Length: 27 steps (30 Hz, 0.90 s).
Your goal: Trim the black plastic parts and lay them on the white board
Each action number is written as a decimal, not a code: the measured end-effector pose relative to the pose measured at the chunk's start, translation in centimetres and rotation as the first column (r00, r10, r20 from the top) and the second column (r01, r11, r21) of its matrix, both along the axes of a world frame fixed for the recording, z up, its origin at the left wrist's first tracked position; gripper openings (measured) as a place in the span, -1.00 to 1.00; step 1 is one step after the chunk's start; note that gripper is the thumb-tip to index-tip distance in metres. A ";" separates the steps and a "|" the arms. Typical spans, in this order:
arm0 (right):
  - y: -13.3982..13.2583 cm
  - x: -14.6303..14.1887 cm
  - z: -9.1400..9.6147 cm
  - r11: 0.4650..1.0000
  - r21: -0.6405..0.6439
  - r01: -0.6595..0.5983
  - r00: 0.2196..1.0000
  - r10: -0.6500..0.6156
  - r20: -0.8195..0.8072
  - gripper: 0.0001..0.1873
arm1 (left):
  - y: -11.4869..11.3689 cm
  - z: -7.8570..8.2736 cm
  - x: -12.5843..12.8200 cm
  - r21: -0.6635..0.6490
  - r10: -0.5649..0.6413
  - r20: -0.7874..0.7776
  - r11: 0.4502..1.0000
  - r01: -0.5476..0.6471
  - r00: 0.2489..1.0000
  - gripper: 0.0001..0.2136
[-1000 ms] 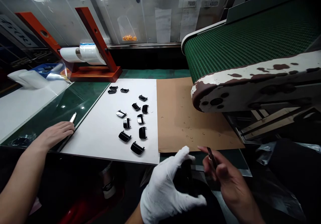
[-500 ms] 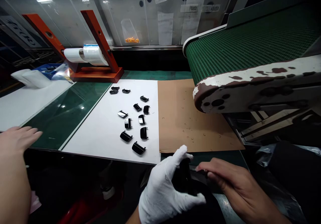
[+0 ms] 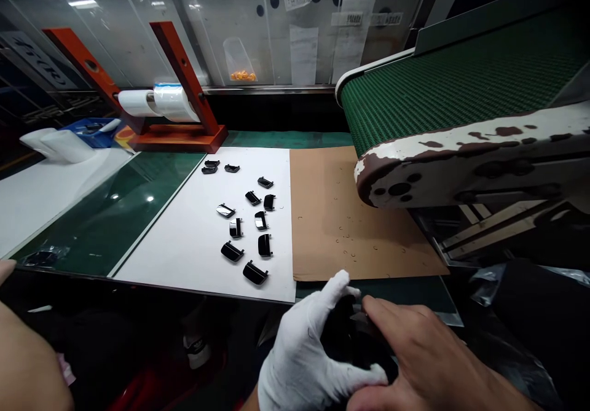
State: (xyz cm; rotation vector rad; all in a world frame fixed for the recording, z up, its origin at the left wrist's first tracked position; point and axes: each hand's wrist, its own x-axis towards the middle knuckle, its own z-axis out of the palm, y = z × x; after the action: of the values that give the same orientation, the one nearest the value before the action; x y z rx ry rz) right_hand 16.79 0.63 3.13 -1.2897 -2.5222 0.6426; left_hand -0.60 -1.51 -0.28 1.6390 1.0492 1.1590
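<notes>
Co-worker's bare forearm (image 3: 27, 362) pulled back to lower-left edge | left white-gloved hand (image 3: 304, 349) curled around dark plastic part (image 3: 350, 337), just off the desk (image 3: 110, 220) | bare right hand (image 3: 428, 349) over it, grip unclear to me

Left hand (image 3: 308, 349) in a white glove, low at centre of view, a strip of bare wrist showing below the cuff. Thumb raised, fingers curved downward, the hand cupped with its palm turned toward the other hand. Right hand (image 3: 415, 356) bare, entering from lower right, back of hand upward, fingers extended and slightly spread, their tips reaching just beside the gloved hand; contact between the two could not be made out.
</notes>
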 end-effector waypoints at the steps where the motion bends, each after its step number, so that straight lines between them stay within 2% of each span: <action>1: 0.0 -0.1 0.0 1.000 -0.010 0.002 1.000 -0.002 0.016 -0.33 | 0.0 0.0 0.0 -0.005 -0.004 0.015 1.000 0.004 1.000 -0.13; 6: -0.1 -0.3 -0.3 1.000 0.007 0.027 0.996 -0.028 0.086 -0.22 | 0.0 0.0 -0.1 0.013 -0.027 0.055 1.000 0.027 0.998 -0.12; 11: -0.3 -0.5 -0.6 0.997 0.035 0.067 0.997 -0.069 0.038 -0.15 | 0.0 -0.1 -0.2 -0.007 -0.034 0.051 0.999 0.035 0.998 -0.08; 16: -0.4 -0.4 -0.8 0.997 0.072 0.042 0.999 -0.044 0.023 -0.12 | 0.1 0.2 -0.2 -0.040 -0.042 0.069 0.998 0.045 0.997 -0.08; 23: -0.4 -0.6 -0.9 0.963 0.264 0.046 0.999 -0.043 -0.017 -0.13 | 0.1 0.4 -0.2 -0.017 -0.033 0.058 0.999 0.034 0.998 -0.12; 27: -0.5 -0.8 -1.0 0.957 0.286 0.047 0.999 -0.044 -0.016 -0.09 | -0.1 0.4 -0.1 -0.001 -0.009 0.077 1.000 0.009 0.997 -0.15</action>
State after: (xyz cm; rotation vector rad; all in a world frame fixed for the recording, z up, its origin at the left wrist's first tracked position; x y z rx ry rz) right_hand 16.04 0.17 2.15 -1.2306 -2.4563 0.2582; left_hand -0.70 -1.57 0.14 1.5838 0.9929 1.2055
